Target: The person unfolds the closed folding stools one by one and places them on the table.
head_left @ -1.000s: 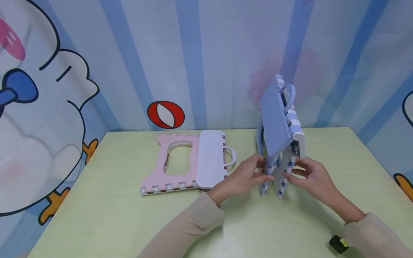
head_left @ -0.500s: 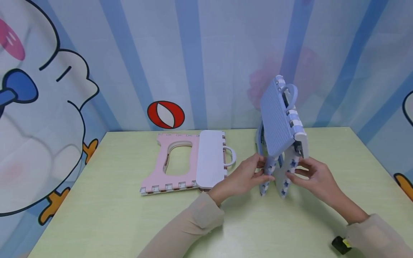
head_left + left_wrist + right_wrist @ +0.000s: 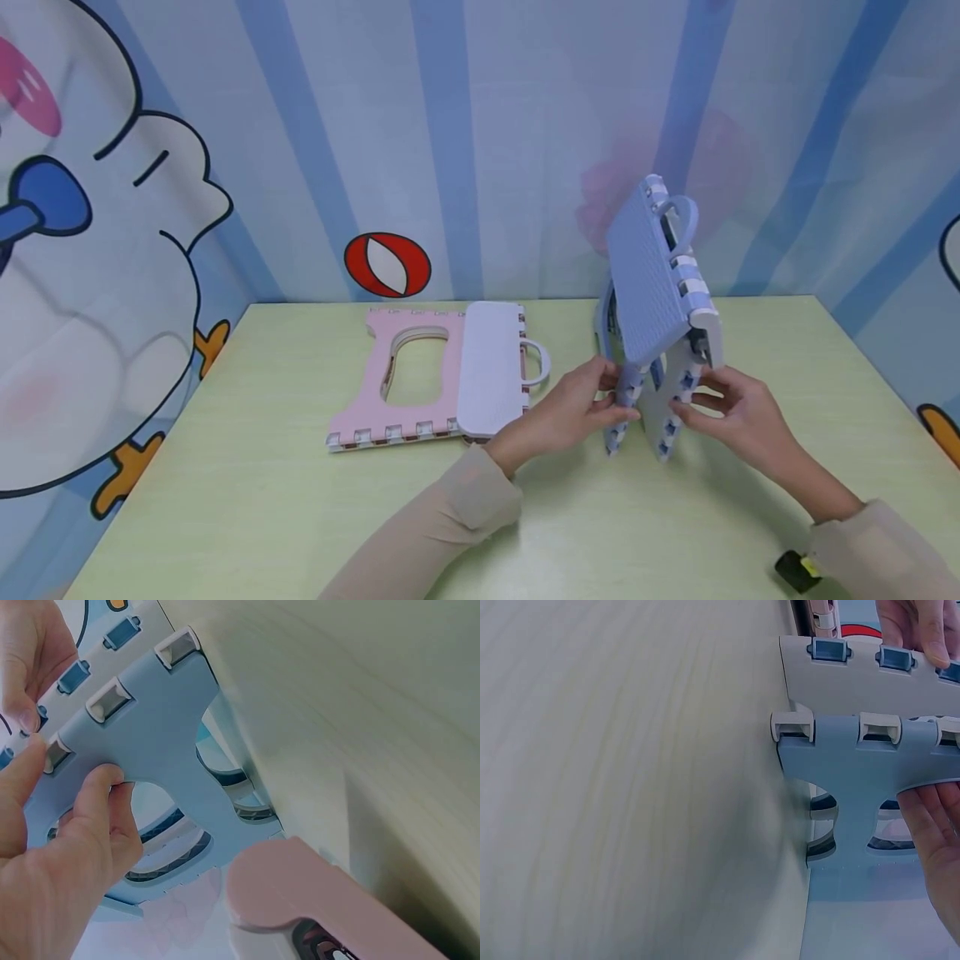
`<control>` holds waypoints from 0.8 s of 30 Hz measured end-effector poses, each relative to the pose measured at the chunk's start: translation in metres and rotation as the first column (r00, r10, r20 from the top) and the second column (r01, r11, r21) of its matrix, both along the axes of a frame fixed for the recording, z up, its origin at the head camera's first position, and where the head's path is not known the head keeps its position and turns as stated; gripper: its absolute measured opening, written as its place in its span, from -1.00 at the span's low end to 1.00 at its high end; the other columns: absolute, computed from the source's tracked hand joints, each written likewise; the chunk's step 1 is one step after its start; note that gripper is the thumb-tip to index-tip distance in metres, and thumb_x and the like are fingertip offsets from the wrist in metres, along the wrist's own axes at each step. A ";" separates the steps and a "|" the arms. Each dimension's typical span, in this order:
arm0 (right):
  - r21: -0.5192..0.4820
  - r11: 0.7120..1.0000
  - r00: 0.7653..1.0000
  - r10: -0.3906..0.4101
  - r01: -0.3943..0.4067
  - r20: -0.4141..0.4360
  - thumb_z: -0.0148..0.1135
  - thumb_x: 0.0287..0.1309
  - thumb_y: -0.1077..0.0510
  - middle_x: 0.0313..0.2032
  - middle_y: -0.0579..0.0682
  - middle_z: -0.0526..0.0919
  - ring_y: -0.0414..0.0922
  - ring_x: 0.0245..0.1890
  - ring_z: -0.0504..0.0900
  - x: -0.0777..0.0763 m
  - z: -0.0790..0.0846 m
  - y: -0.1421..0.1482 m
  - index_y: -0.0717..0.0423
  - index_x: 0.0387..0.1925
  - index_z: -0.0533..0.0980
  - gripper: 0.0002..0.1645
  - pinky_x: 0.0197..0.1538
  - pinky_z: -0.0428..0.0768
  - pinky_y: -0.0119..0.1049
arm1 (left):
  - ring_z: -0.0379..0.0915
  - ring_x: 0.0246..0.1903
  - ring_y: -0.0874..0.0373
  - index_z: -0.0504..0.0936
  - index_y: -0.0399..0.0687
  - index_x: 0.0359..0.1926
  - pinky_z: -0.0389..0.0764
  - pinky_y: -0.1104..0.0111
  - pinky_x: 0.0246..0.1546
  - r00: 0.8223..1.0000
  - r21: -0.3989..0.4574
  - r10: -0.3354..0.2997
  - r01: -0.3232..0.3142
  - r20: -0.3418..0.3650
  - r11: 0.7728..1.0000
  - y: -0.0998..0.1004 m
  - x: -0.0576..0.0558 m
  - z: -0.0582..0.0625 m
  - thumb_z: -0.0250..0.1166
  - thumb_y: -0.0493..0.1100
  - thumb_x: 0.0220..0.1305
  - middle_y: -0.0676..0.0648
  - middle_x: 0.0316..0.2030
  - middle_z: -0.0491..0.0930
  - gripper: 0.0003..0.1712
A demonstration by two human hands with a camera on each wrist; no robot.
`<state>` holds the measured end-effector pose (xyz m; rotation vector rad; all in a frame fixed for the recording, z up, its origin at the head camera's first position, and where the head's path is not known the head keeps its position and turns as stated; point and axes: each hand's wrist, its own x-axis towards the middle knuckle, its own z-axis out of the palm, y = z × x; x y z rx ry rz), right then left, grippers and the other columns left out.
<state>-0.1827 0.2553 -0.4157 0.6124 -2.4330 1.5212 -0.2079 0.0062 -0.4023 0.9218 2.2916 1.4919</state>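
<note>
A blue and white folding stool (image 3: 647,279) stands partly unfolded at the right of the table, its two seat halves peaked and its leg panels spread apart at the near edge. A loop handle (image 3: 684,225) rises from its hinged top. My left hand (image 3: 573,404) pinches the near edge of the left leg panel, fingers through the cut-out in the left wrist view. With its thumb on the inner side, my right hand (image 3: 735,408) grips the right leg panel (image 3: 855,761). To the left, a pink and white folding stool (image 3: 416,417) lies folded flat.
The pink stool's handle (image 3: 537,363) points towards my left hand. A small black object with a yellow patch (image 3: 797,572) lies by the right sleeve. A printed cloth backdrop (image 3: 517,150) stands behind the table's far edge.
My right hand has moved slightly right with the right leg panel, widening the gap between the panels. The seat's right half has shifted outward. My left hand stays in place.
</note>
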 end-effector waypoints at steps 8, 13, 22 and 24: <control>0.001 1.000 1.000 0.003 -0.003 -0.020 0.36 0.06 0.52 -0.08 -0.42 0.56 -0.46 -0.08 0.58 0.000 0.000 0.004 0.51 0.06 0.45 -0.51 -0.08 0.57 -0.57 | 0.43 0.07 0.28 0.36 -0.20 0.14 0.51 0.55 -0.03 1.000 -0.011 -0.007 0.007 -0.024 1.000 0.000 0.000 0.002 0.30 -0.17 0.38 -0.05 0.02 0.49 -0.57; 0.002 1.000 0.999 0.007 -0.007 -0.035 0.35 0.05 0.53 -0.07 -0.43 0.56 -0.47 -0.08 0.58 0.001 0.000 0.005 0.52 0.07 0.44 -0.49 -0.08 0.56 -0.58 | 0.43 0.06 0.29 0.36 -0.21 0.14 0.50 0.56 -0.05 0.999 -0.021 -0.008 0.008 -0.033 1.000 0.000 0.001 0.002 0.31 -0.16 0.38 -0.06 0.02 0.49 -0.56; 0.005 1.000 0.999 0.000 0.000 -0.034 0.35 0.05 0.54 -0.09 -0.43 0.56 -0.48 -0.10 0.58 0.002 0.000 0.007 0.54 0.05 0.44 -0.51 -0.09 0.56 -0.58 | 0.42 0.01 0.30 0.36 -0.21 0.14 0.49 0.57 -0.09 0.998 -0.045 -0.010 0.008 -0.054 0.999 0.000 0.001 0.003 0.30 -0.14 0.38 -0.05 0.01 0.49 -0.56; 0.006 1.000 1.000 -0.004 0.004 -0.030 0.35 0.05 0.54 -0.09 -0.44 0.55 -0.49 -0.10 0.58 0.002 0.000 0.008 0.54 0.06 0.44 -0.50 -0.09 0.56 -0.59 | 0.42 0.01 0.30 0.36 -0.21 0.14 0.49 0.56 -0.10 0.998 -0.049 -0.011 0.008 -0.057 0.999 0.000 0.001 0.003 0.30 -0.14 0.38 -0.05 0.00 0.49 -0.56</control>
